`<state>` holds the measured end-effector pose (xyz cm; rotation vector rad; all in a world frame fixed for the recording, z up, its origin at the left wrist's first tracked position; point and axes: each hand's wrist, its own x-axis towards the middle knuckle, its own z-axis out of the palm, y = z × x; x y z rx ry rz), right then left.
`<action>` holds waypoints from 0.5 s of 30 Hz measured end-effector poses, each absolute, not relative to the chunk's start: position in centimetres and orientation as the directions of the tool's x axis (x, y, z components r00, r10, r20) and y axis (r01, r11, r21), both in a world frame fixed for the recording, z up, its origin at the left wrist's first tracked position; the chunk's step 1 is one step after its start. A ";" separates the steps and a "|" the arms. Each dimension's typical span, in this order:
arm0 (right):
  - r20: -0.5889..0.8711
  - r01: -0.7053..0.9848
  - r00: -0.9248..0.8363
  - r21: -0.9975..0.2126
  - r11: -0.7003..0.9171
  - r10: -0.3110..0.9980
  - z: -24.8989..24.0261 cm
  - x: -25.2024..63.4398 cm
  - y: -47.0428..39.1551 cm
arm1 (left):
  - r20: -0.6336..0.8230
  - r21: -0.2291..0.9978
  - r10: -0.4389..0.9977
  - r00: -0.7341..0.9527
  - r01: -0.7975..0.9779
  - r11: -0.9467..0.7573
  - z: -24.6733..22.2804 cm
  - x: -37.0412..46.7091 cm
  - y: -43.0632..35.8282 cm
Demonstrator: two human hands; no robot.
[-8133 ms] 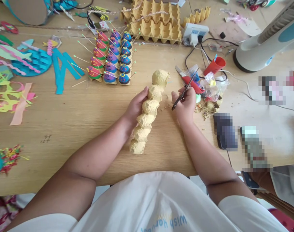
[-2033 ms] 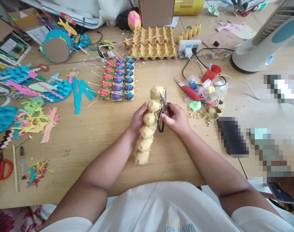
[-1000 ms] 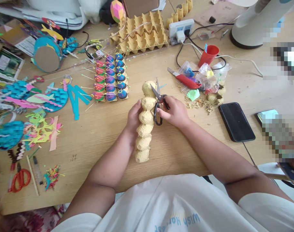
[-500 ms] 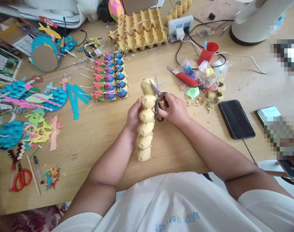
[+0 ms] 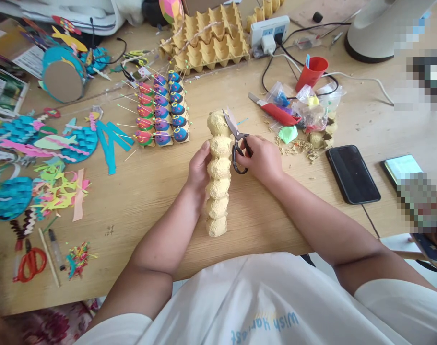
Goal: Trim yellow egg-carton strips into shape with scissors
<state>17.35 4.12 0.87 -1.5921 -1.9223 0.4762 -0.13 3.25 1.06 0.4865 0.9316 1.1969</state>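
Observation:
A pale yellow strip of egg carton (image 5: 218,184) with several bumps stretches lengthwise in front of me. My left hand (image 5: 199,165) holds it by its left side near the upper end, the fingers partly hidden beneath. My right hand (image 5: 263,158) grips the black handles of a pair of scissors (image 5: 234,132) at the strip's right side. The scissor blades lie at the right edge of the top bump. Beyond my left hand, painted carton strips (image 5: 162,112) with faces and pins stand in rows.
At the right are a red cutter (image 5: 279,112), plastic bags, a red cup (image 5: 312,73) and a black phone (image 5: 353,174). Egg trays (image 5: 211,38) and a power strip (image 5: 270,31) stand at the back. Paper crafts and red scissors (image 5: 31,262) lie left.
The scissor blades look closer together than before. The strip's top end has shifted slightly left, and its lower end slightly right.

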 end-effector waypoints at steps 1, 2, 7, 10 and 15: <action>0.211 0.760 -0.108 -0.613 0.217 0.972 0.8 17.4 4.2 | -0.352 0.750 0.933 0.075 -0.573 0.330 1.1 -0.2 3.2; 0.208 0.757 -0.108 -0.616 0.216 0.972 0.8 17.5 4.3 | -0.350 0.744 0.933 0.081 -0.581 0.330 1.1 -0.2 3.2; 0.189 0.695 -0.084 -0.693 0.194 0.978 -0.2 18.0 5.1 | -0.358 0.724 0.925 0.125 -0.589 0.359 1.1 -0.6 3.2; 0.212 0.651 -0.031 -0.738 0.181 0.977 -0.7 18.4 5.6 | -0.412 0.715 0.903 0.123 -0.570 0.405 1.3 -1.0 3.4; 0.340 0.655 -0.067 -0.694 0.298 0.938 -0.7 18.6 5.5 | -0.457 0.695 0.875 0.161 -0.550 0.464 1.5 -1.3 3.5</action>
